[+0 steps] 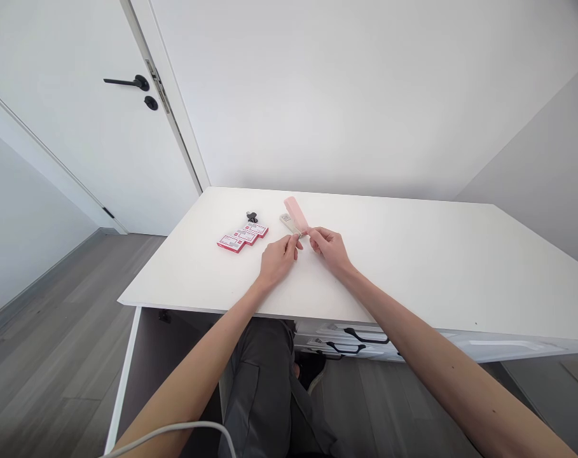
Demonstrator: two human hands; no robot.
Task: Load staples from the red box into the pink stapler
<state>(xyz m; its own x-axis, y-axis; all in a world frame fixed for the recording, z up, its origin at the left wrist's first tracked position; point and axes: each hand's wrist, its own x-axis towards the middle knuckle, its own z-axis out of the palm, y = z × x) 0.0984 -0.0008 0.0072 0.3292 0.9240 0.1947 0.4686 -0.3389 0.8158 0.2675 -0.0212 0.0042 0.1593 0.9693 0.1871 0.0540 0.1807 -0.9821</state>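
A pink, smooth, elongated strip (295, 213) points away from me toward the wall, its near end between my hands. Partly under it lies a pale, flat, narrow piece (287, 221) with small dark markings on its far end. My left hand (278, 259) is closed in a pinch at the near end of the pale piece. With thumb and index finger, my right hand (329, 248) pinches the near end of the pink strip. The fingertips hide how the two pieces meet, and their exact kind is too small to make out.
Red-and-white small boxes (243, 237) lie overlapping in a slanted row on the white tabletop (412, 261), left of my hands. Behind them sits a small black clip-like object (252, 217). Black-handled drawers (348, 340) are below the tabletop; a white cable (174, 425) crosses my left forearm.
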